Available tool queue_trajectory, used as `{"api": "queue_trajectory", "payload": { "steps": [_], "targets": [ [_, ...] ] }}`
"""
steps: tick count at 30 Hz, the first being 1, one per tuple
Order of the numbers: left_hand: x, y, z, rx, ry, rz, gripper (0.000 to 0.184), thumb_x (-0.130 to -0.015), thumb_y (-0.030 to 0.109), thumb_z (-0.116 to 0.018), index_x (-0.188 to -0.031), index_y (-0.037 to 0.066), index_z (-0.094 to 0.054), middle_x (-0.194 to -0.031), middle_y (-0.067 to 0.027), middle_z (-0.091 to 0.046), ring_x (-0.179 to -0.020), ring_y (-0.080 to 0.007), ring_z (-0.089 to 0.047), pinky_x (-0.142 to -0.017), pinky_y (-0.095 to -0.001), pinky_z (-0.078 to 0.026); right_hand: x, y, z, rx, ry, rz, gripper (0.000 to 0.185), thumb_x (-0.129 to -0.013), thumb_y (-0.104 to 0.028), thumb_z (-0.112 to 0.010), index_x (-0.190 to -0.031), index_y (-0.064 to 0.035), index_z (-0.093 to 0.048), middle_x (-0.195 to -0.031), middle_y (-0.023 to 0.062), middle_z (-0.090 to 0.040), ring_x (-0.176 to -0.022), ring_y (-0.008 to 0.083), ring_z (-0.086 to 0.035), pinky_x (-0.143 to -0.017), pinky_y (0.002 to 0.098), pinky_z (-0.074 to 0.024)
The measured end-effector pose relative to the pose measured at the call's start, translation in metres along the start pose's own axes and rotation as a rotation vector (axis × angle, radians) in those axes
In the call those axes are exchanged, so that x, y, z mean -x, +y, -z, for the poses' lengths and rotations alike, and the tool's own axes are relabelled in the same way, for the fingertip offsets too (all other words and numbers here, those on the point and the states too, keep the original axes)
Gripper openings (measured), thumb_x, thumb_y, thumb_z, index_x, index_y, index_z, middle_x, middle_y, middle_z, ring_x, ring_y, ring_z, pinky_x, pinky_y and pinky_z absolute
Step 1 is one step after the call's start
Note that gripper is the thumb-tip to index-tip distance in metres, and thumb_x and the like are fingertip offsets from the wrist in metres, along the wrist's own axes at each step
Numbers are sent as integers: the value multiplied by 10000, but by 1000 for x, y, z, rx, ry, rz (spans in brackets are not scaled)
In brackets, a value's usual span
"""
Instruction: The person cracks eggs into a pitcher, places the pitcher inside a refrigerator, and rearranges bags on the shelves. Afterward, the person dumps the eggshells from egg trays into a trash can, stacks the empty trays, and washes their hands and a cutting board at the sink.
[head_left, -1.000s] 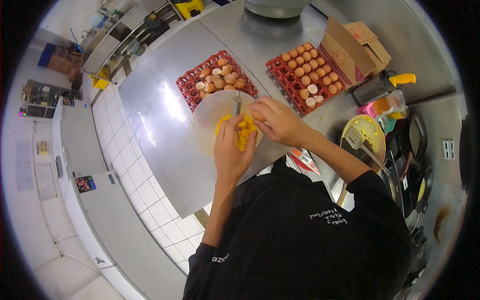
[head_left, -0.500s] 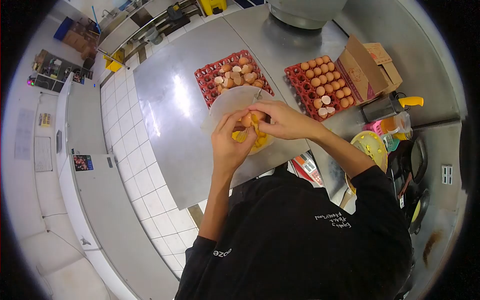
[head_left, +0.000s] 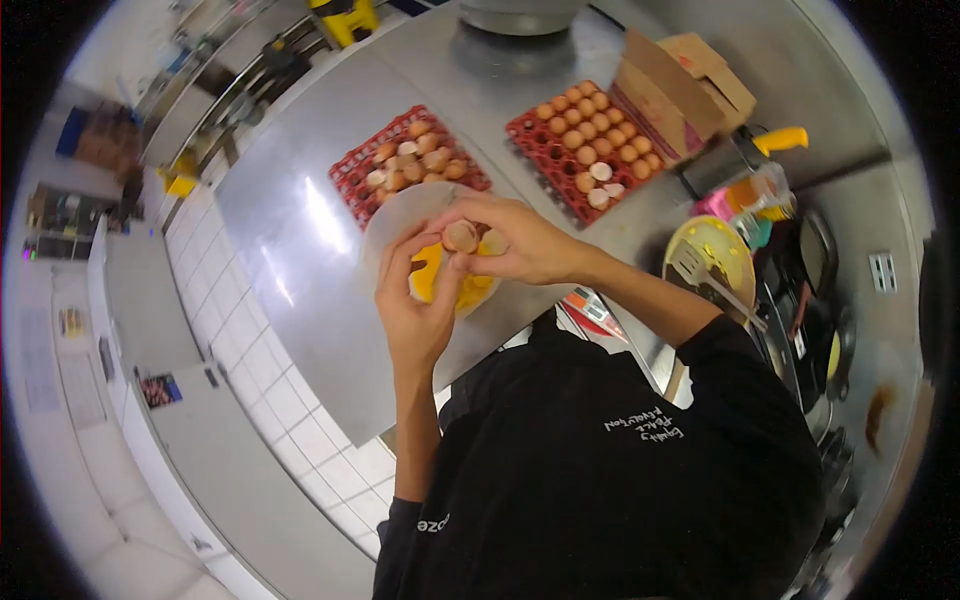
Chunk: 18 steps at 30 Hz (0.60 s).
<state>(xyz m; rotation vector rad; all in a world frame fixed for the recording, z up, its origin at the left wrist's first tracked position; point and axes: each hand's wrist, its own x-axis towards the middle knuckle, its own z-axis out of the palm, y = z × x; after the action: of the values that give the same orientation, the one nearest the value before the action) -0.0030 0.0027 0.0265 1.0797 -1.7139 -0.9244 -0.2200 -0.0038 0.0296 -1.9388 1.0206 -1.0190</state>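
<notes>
Both my hands are over a translucent bowl (head_left: 383, 225) with bright yellow yolks (head_left: 428, 278) in it. A cracked brown eggshell (head_left: 460, 237) is between my fingertips, its pale hollow inside facing me. My right hand (head_left: 515, 240) is closed on the shell from the right. Curled in from the left, my left hand (head_left: 412, 290) has its thumb and fingertips against the shell's edge. Behind the bowl, a red egg tray (head_left: 350, 175) carries broken eggshells (head_left: 432, 160). To the right, a second red egg tray (head_left: 560, 178) holds whole brown eggs (head_left: 590, 118) and several empty shell halves (head_left: 600, 185).
An open cardboard box (head_left: 660, 95) stands beside the right tray, near a yellow-handled utensil (head_left: 780, 140). Right of my arm is a yellow-smeared bowl (head_left: 735, 232) with a slotted spatula (head_left: 692, 265) across it. Black pans (head_left: 818, 250) lie farther right on the steel counter (head_left: 290, 210).
The egg between my hands has come apart, and its hollow shell now shows. The view has shifted, so the trays and bowl appear farther left. A spatula now shows over the smeared bowl.
</notes>
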Motion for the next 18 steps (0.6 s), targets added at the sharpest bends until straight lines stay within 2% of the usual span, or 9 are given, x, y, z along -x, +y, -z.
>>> {"api": "queue_trajectory", "payload": {
  "steps": [2,4,6,8,12,14,15,17,18],
  "targets": [
    [3,6,-7,-101,2,-100,374,-1005,158,-804,-1341,33,-697,-1394,-141,-691,-1192,-236,-706,-987,-383,-576,12,0,6,-269,58,-144,512,-960,-92,-817,-1432,-73,-618,-1293,40,-665,-1187,148,-647,-1060,358,-514],
    [7,6,-12,-25,-34,42,382,-1034,209,-771,-1364,40,-680,-1369,-150,-693,-1194,-260,-694,-992,-404,-555,32,22,22,-333,170,-178,454,-985,-93,-804,-1404,-73,-630,-1279,15,-652,-1183,112,-635,-1038,347,-527],
    [14,-1,-17,-133,-73,36,376,-1019,207,-773,-1346,47,-680,-1340,-157,-695,-1156,-286,-701,-972,-411,-555,53,56,50,-117,449,-208,476,-958,-104,-822,-1389,-53,-629,-1239,36,-652,-1163,138,-650,-1013,339,-537],
    [16,-3,-22,-240,-109,30,371,-1004,205,-776,-1329,53,-679,-1311,-164,-697,-1118,-313,-709,-952,-419,-555,79,87,84,394,542,-306,495,-933,-232,-839,-1366,-76,-657,-1291,176,-695,-1181,340,-681,-1018,425,-559],
    [16,0,-29,-389,-145,-23,372,-995,248,-778,-1319,82,-700,-1265,-124,-712,-1069,-306,-704,-939,-417,-531,128,185,125,617,603,-362,508,-922,-238,-827,-1374,-77,-660,-1276,227,-700,-1143,397,-702,-954,463,-588],
    [15,0,-30,-464,-159,-35,370,-996,266,-774,-1317,94,-707,-1261,-108,-718,-1060,-298,-703,-933,-424,-523,146,216,145,910,679,-562,502,-917,-211,-804,-1374,-76,-647,-1302,252,-688,-1166,442,-700,-915,524,-600],
    [15,0,-32,-484,-159,-40,364,-1001,280,-767,-1314,103,-714,-1258,-100,-723,-1062,-290,-704,-927,-424,-518,156,236,154,907,682,-564,502,-917,-211,-804,-1374,-76,-647,-1302,252,-688,-1166,442,-700,-915,524,-600],
    [15,-1,-33,-509,-156,-46,358,-1006,295,-761,-1311,112,-721,-1255,-91,-727,-1064,-283,-705,-921,-425,-514,173,271,165,968,515,-963,468,-917,-202,-787,-1342,-69,-641,-1293,252,-692,-1138,488,-698,-916,551,-599],
    [15,-1,-33,-525,-162,-39,354,-1006,297,-760,-1304,110,-724,-1254,-93,-731,-1070,-283,-707,-922,-430,-513,179,275,166,964,515,-960,468,-917,-202,-787,-1342,-69,-641,-1293,252,-692,-1138,488,-698,-916,551,-599]
  ]
}}
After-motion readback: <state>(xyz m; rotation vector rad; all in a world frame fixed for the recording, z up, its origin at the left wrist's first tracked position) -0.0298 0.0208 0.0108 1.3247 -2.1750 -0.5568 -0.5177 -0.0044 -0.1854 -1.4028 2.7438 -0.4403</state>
